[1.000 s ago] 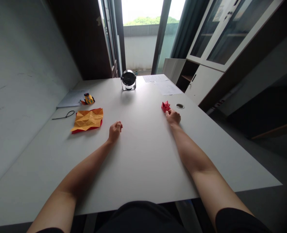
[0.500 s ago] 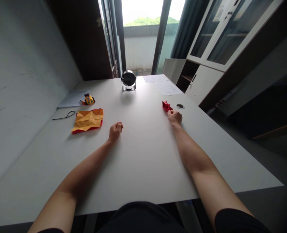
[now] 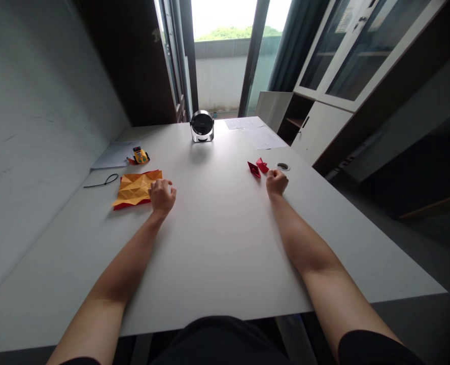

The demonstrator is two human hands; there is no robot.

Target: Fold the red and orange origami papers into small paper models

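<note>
My left hand [image 3: 163, 195] reaches over the right edge of the creased orange paper [image 3: 135, 187], thumb and fingers bent and apart. Whether its fingertips touch the paper, I cannot tell. Red paper [image 3: 120, 207] shows from underneath the orange sheet. On the right, my right hand [image 3: 277, 182] rests as a loose fist on the table, nothing visible in it. Just beyond its knuckles is a red folded paper boat [image 3: 262, 165]. A second red paper boat [image 3: 254, 170] lies to the left of that one, tilted.
Behind the orange paper are a yellow toy vehicle [image 3: 140, 155] and a black cable tie [image 3: 105, 181]. A round metal-framed device [image 3: 202, 125] stands at the table's far side. White printed sheets [image 3: 265, 138] lie at the back right, near a round cable hole [image 3: 283, 166].
My left hand has moved left to the orange paper, its fingers loosening from a fist. My right hand has shifted slightly right, and the two red boats now show apart.
</note>
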